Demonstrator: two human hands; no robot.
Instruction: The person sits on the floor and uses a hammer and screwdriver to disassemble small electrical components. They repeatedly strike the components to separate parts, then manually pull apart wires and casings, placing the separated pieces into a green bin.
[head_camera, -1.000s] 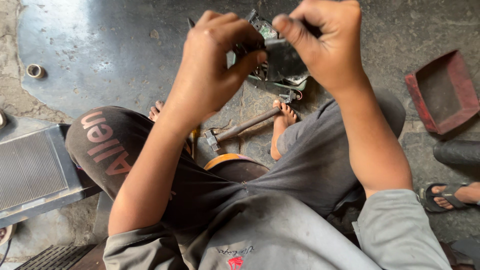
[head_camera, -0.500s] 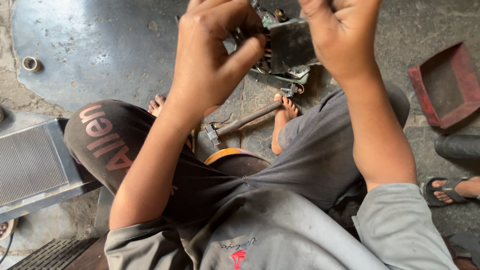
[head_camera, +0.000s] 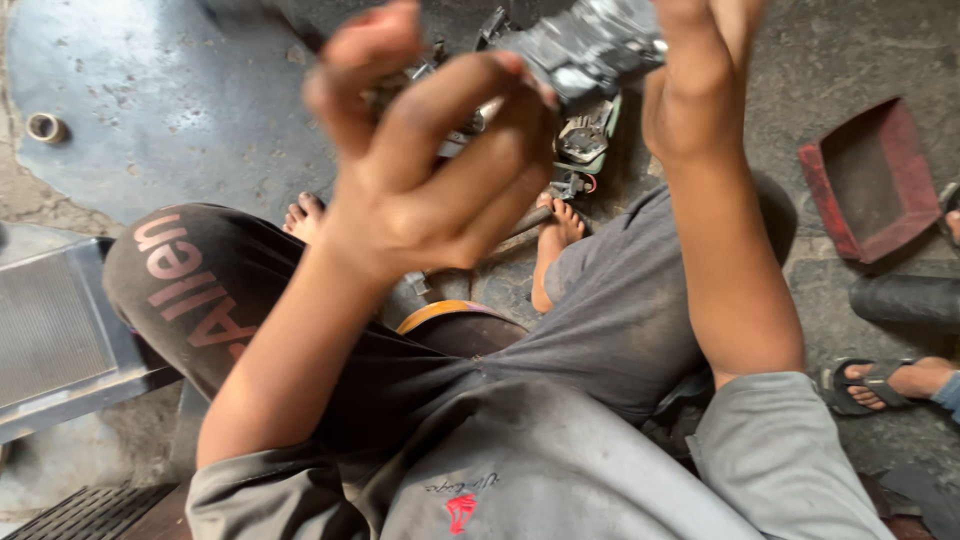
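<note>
A: Where is the left hand?

B: Raised in front of the camera, about eleven o'clock from the seated person's lap. Its fingers curl inward, thumb and forefinger drawn together around a small pale metal piece that is mostly hidden and blurred; I cannot tell how firmly it is pinched.

A: And the right hand?

B: At one o'clock, running off the top edge. It presses against the side of a dark grey metal machine part with blocky castings. Its fingertips lie outside the picture, so I cannot tell whether they are spread or closed.

A: So the part sits where?

B: At twelve o'clock, between the two hands, held above the grey concrete floor. Below it, a smaller greenish metal assembly hangs near a bare foot.

A: Anything else around?

B: A red rectangular metal tray at three o'clock, a small metal ring at ten o'clock, a ribbed grey radiator panel at nine o'clock, and another person's sandalled foot at four o'clock.
</note>
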